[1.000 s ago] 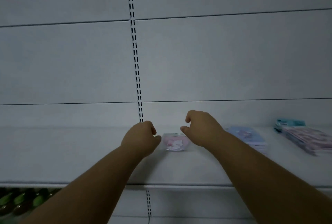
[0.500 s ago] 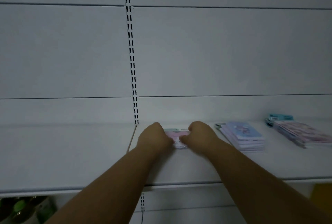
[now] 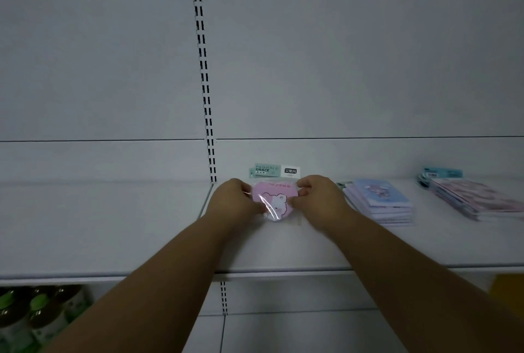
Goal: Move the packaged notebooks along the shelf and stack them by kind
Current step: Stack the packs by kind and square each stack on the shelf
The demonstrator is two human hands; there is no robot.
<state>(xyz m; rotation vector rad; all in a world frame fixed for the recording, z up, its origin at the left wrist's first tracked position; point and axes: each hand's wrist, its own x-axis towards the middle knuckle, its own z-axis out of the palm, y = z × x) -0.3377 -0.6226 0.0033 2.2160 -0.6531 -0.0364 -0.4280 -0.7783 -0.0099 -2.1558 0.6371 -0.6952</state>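
A pink heart-shaped packaged notebook (image 3: 273, 202) with a white bear on it, in clear wrap with a green and white header card, is tilted up off the white shelf (image 3: 283, 250). My left hand (image 3: 234, 198) grips its left edge and my right hand (image 3: 317, 196) grips its right edge. A second header card shows just behind it. To the right lies a stack of pale blue packaged notebooks (image 3: 380, 205), and further right a stack of pink ones (image 3: 476, 199) with a teal header card at its back.
A slotted upright (image 3: 205, 83) runs down the white back panel and meets the shelf just left of my hands. Bottles with green caps (image 3: 34, 316) stand on the lower shelf at bottom left. Something yellow (image 3: 507, 290) shows at the lower right edge.
Both hands closed in on the pink heart notebook and have tipped it up off the shelf, showing its header card. The view has shifted slightly left.
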